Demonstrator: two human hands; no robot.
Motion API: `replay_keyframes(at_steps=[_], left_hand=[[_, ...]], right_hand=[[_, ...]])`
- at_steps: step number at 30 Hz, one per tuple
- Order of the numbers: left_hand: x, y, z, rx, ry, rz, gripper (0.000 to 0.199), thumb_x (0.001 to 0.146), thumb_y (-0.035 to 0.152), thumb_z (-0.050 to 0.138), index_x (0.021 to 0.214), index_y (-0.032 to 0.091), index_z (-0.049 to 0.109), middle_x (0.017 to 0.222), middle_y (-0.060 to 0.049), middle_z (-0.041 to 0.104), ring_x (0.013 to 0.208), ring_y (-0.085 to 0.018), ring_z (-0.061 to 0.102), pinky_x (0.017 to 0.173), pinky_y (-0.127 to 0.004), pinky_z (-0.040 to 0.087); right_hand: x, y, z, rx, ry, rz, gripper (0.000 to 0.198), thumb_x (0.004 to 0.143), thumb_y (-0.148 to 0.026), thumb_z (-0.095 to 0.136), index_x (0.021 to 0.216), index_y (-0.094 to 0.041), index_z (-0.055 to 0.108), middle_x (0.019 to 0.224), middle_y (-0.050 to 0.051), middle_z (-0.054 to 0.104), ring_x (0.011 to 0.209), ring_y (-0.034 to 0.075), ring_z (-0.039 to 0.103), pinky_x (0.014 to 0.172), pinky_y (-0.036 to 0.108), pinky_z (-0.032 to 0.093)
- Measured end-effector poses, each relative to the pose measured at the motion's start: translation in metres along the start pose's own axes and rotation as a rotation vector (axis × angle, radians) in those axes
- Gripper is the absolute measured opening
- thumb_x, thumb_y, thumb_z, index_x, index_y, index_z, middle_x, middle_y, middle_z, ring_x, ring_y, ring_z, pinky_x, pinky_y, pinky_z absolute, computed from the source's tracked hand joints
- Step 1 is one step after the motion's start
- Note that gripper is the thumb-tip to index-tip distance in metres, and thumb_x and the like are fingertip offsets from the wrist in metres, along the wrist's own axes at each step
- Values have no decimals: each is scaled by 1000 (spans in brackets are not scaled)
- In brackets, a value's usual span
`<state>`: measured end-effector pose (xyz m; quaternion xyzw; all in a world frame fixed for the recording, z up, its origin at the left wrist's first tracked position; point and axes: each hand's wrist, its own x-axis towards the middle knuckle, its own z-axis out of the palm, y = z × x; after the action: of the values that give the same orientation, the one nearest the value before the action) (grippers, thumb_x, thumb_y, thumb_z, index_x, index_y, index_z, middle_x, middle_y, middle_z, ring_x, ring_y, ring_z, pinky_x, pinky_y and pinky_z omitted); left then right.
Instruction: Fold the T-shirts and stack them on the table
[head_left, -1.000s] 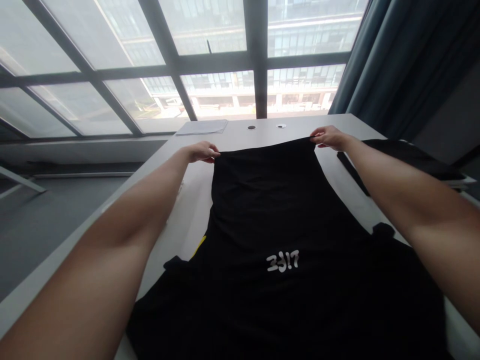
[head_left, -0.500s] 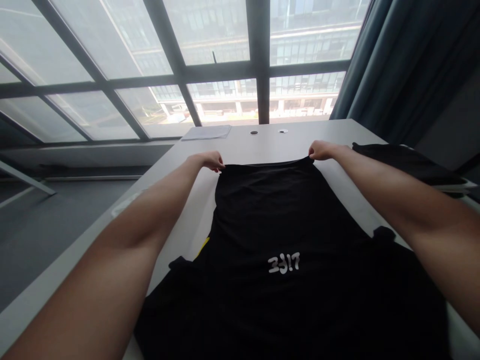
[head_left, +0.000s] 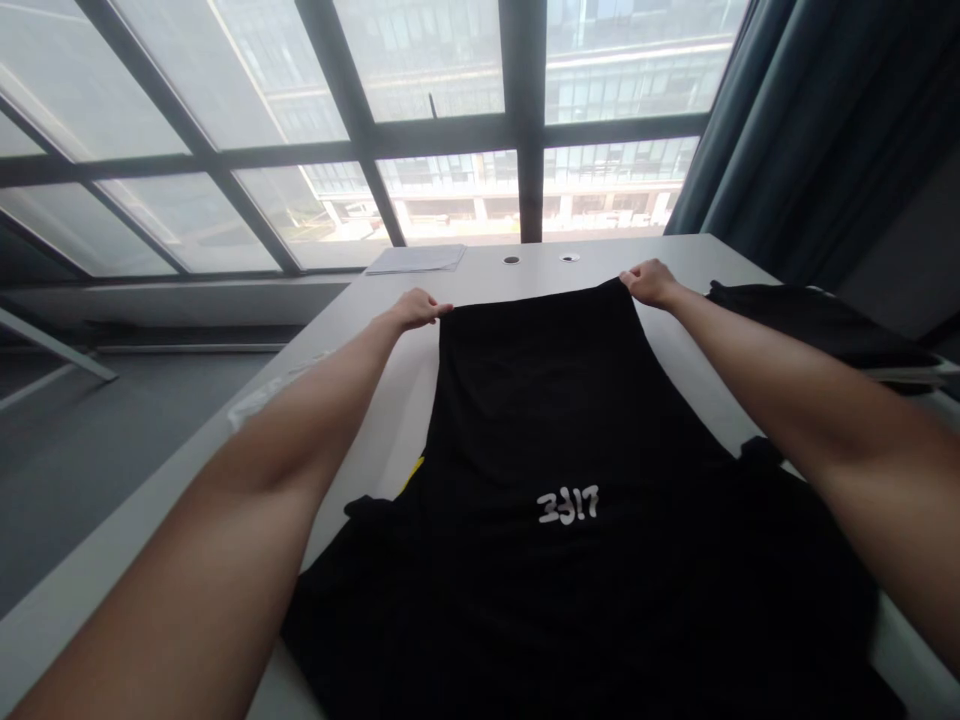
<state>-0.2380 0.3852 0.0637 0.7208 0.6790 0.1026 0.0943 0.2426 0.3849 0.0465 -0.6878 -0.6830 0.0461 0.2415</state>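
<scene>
A black T-shirt [head_left: 540, 410] with white lettering, upside down to me, lies spread along the white table [head_left: 622, 258]. Its hem is at the far end and its sleeves are nearer to me. My left hand [head_left: 421, 308] pinches the hem's left corner. At the right corner, my right hand [head_left: 649, 283] grips the same edge, slightly farther off. Between both hands the hem is stretched taut and looks lifted off the table. Something yellow [head_left: 412, 473] peeks out beside the shirt's left side, partly covered by it.
Folded black cloth [head_left: 817, 322] lies at the right beyond my forearm. Papers [head_left: 417, 259] rest at the table's far left, near two round cable holes. Crumpled clear plastic [head_left: 277, 388] sits at the left edge. Windows stand behind, with a dark curtain [head_left: 810, 120] at the right.
Both hands have risen slightly and moved away from me with the hem, the right one more. The shirt's far part is pulled straighter, and its hem now slopes up to the right.
</scene>
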Motion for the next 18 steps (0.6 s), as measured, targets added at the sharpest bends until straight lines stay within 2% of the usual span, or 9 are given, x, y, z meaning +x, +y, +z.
replay_keyframes(at_steps=[3,4,6,8,11,13,15,18], left_hand=[[-1,0,15,10,-15,-24,43,83,57,68,82,16,80,82,-10,77,85,-24,72,79,-27,53],[-2,2,21,35,-7,-29,41,84,54,69,93,16,81,92,-10,78,94,-25,72,84,-27,53],[-6,8,33,102,35,-30,46,85,44,68,120,14,75,118,-12,75,114,-28,67,97,-28,50],[-13,20,45,157,131,-18,56,87,35,64,140,14,62,140,-15,62,129,-30,58,108,-35,46],[-30,47,64,151,246,127,53,95,28,53,147,17,55,150,-14,52,136,-30,51,115,-40,41],[-40,66,78,113,181,313,50,101,32,46,149,20,53,154,-9,51,142,-27,46,120,-38,35],[-47,80,91,97,31,415,54,105,44,38,154,24,47,162,-6,42,150,-27,35,125,-44,26],[-50,86,102,105,-126,374,63,106,58,28,160,28,36,171,-4,24,158,-32,16,125,-59,15]], right_hand=[[0,2,14,38,-101,21,30,94,-38,61,101,-11,73,92,11,72,90,25,65,84,32,50],[-1,2,19,28,-132,29,35,92,-35,64,114,-9,71,108,15,72,100,27,65,90,34,50],[-6,-1,30,-29,-151,45,54,87,-32,67,136,-9,61,135,20,62,120,32,59,101,39,48],[-15,-5,41,-86,-77,38,62,86,-29,65,145,-11,53,147,21,52,132,37,50,107,48,45],[-32,-15,56,-90,91,-79,48,92,-27,53,137,-12,61,143,21,55,133,39,48,109,54,43],[-42,-21,65,-76,68,-217,41,95,-29,48,128,-14,67,137,19,61,130,35,52,111,50,42],[-49,-24,73,-78,-75,-333,42,98,-35,48,131,-17,67,142,15,60,135,31,50,116,45,38],[-53,-22,80,-105,-259,-332,54,102,-46,43,148,-19,55,161,11,44,150,30,35,124,48,27]])
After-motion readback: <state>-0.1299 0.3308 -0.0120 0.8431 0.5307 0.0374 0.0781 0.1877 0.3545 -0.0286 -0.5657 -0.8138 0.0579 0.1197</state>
